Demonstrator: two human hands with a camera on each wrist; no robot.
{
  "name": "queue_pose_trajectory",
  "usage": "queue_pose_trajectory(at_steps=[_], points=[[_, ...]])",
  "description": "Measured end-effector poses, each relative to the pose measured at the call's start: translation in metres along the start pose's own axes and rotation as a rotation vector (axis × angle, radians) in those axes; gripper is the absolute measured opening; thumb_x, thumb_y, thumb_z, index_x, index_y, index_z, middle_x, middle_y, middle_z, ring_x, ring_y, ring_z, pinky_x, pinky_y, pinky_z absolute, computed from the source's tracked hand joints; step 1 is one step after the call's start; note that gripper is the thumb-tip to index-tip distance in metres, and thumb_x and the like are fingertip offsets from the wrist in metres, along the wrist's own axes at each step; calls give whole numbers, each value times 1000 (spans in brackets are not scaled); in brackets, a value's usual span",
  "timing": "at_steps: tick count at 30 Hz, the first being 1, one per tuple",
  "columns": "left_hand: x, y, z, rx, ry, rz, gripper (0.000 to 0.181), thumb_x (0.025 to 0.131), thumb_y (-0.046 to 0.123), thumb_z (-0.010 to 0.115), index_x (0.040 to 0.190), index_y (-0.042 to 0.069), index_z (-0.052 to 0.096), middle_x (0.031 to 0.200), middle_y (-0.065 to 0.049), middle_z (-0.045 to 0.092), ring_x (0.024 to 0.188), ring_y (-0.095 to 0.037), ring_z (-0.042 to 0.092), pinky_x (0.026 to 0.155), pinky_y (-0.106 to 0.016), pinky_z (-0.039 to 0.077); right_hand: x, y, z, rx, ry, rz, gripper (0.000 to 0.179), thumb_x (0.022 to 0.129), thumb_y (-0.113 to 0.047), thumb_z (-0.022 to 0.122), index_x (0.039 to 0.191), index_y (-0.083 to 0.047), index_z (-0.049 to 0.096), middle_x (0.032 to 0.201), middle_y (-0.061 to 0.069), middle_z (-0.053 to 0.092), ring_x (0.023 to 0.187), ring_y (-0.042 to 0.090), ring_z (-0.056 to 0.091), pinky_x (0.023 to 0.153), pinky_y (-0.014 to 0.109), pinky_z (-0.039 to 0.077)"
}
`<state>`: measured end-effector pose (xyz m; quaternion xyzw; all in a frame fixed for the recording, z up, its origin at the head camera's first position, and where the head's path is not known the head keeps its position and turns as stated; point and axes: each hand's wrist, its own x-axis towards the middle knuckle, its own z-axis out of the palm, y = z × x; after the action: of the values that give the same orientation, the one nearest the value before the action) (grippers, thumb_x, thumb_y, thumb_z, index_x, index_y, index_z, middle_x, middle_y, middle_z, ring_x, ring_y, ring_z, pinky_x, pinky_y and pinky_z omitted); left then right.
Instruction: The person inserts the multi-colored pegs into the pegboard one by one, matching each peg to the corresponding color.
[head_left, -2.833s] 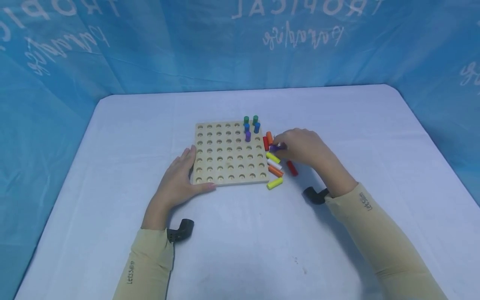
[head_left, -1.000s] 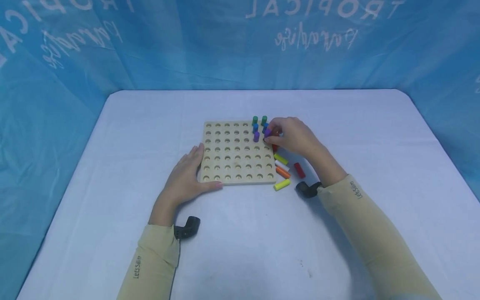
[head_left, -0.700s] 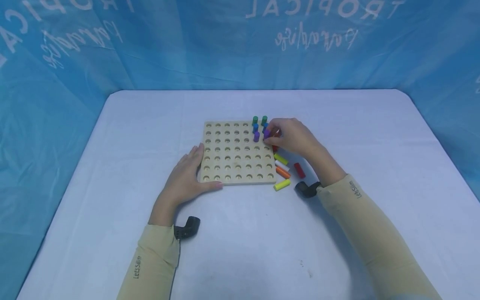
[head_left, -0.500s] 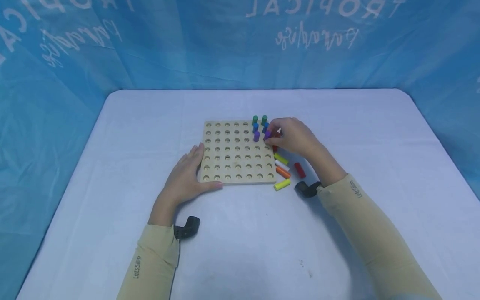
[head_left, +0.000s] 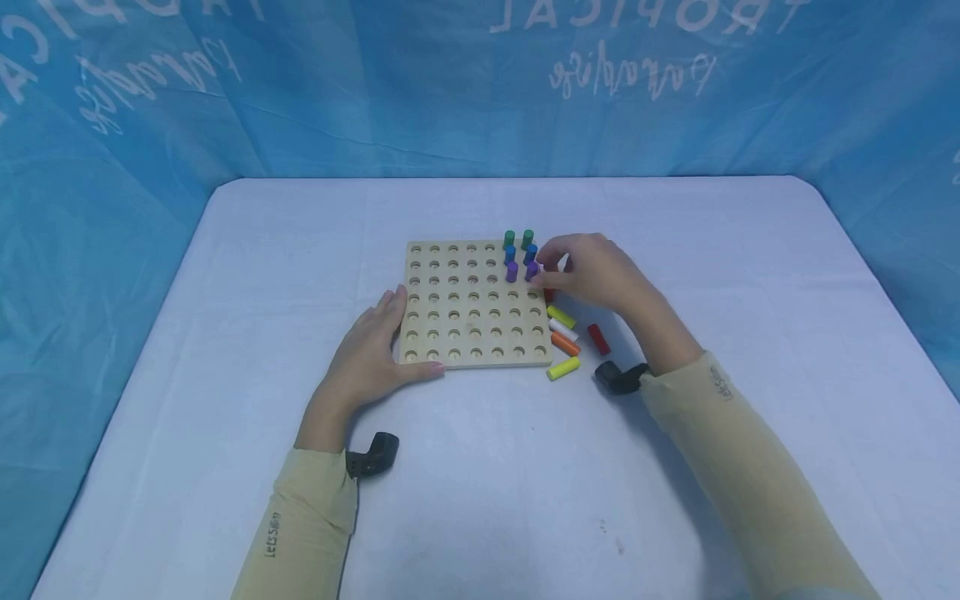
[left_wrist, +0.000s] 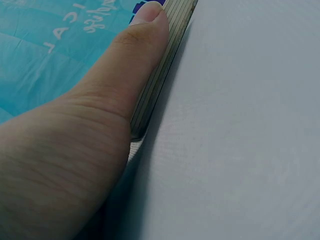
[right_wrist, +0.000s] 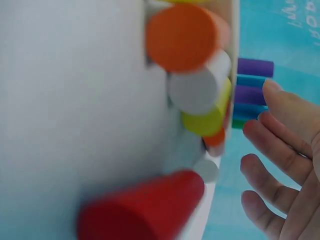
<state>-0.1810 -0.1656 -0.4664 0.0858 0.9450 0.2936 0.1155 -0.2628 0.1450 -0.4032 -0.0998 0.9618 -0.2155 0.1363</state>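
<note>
A square wooden pegboard with rows of round holes lies on the white table. My left hand rests at its near left corner, fingers straight along the left side and thumb over the front edge. Two green, two blue and two purple pegs stand upright in its far right holes. My right hand is at the right edge, thumb and index finger parted beside the right purple peg. In the right wrist view the thumb tip is close to a purple peg, the other fingers loosely bent.
Loose pegs lie along the board's right side: yellow, orange, white, another yellow and a red one partly hidden by my hand. Another red peg lies farther right. A blue printed cloth hangs behind the table.
My right hand brought a purple peg from the loose pile to a hole beside the other purple peg. Its fingers have since parted from it. My left hand stays on the board.
</note>
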Motion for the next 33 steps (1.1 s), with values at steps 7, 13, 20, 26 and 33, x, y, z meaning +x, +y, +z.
queue_pose_trajectory(at_steps=[7, 13, 20, 26, 33], points=[[0, 1, 1, 3, -4, -9, 134, 64, 78, 74, 161, 20, 3, 168, -6, 6, 156, -30, 8, 126, -55, 10, -5, 12, -16, 35, 38, 35, 38, 94, -31, 69, 129, -17, 64, 121, 4, 65, 104, 25, 57, 81, 40, 56], [0, 2, 2, 3, -1, -18, 134, 64, 79, 74, 161, 21, 1, 169, -5, 5, 156, -31, 7, 126, -54, 10, -6, 26, -20, 54, 62, 48, 42, 95, -30, 68, 134, -18, 61, 125, 5, 65, 110, 26, 56, 85, 42, 56], [-1, 2, 2, 4, -4, -23, 134, 64, 79, 74, 161, 21, 1, 169, -5, 4, 156, -31, 6, 126, -55, 9, -4, 35, -17, 89, 29, 76, 45, 94, -30, 69, 137, -20, 59, 131, 4, 63, 113, 25, 55, 86, 42, 56], [-1, 1, 3, 6, 0, -22, 134, 64, 79, 74, 161, 21, 1, 169, -6, 5, 156, -32, 7, 126, -56, 9, -1, 39, -11, 82, -10, 75, 48, 93, -33, 70, 138, -20, 58, 135, 4, 60, 116, 25, 56, 90, 44, 57], [-1, 1, 3, 8, 4, -10, 134, 64, 77, 75, 161, 20, 1, 169, -6, 5, 156, -31, 7, 126, -55, 9, 2, 41, -6, 88, -41, 65, 51, 92, -32, 71, 140, -21, 56, 139, 4, 56, 123, 26, 53, 95, 47, 55]])
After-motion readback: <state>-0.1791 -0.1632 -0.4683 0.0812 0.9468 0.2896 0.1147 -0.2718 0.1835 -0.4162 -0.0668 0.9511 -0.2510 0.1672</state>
